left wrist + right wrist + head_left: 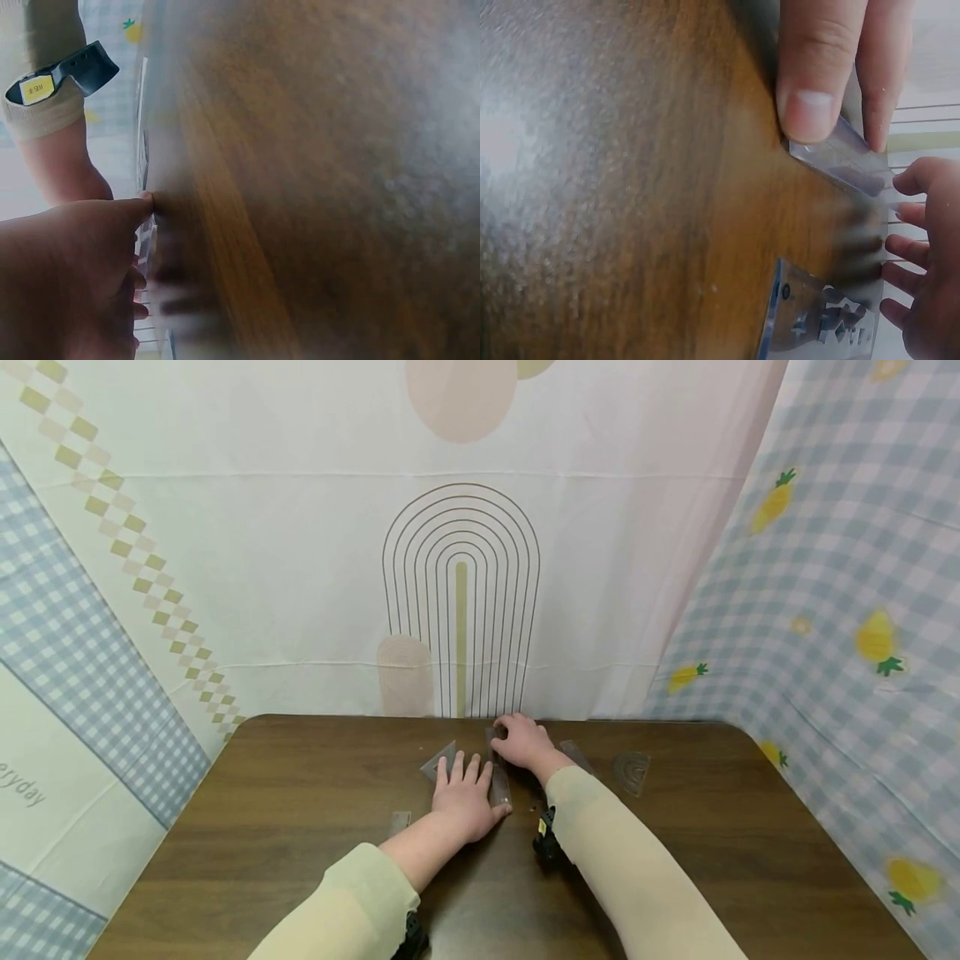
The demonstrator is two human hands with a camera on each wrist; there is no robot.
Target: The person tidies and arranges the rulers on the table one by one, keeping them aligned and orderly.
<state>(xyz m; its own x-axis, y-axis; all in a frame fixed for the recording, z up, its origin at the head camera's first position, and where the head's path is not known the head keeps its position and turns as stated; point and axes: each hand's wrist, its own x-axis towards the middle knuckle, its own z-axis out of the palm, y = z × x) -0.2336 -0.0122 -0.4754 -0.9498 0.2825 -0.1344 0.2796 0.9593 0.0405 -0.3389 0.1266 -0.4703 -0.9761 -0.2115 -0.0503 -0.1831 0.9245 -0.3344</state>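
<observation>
My right hand (521, 743) pinches the far end of a clear flat plastic strip (847, 157) between thumb and fingers. In the head view, the strip's near part (500, 789) lies between my two hands. Just left of it, my left hand (465, 802) is spread palm down, fingers straight, its thumb tip close to the strip's near end. A clear set square (442, 762) with cut-out shapes (832, 319) lies by the left fingertips, partly hidden by that hand. The left wrist view shows mostly tabletop, with the left thumb low over it.
A clear protractor (633, 772) lies on the brown wooden table (300, 810) at the right. Another clear plastic piece (576, 756) sits behind the right wrist. Beside the left forearm shows the end of a small clear piece (401, 820). Patterned cloths (300, 568) hang around the table.
</observation>
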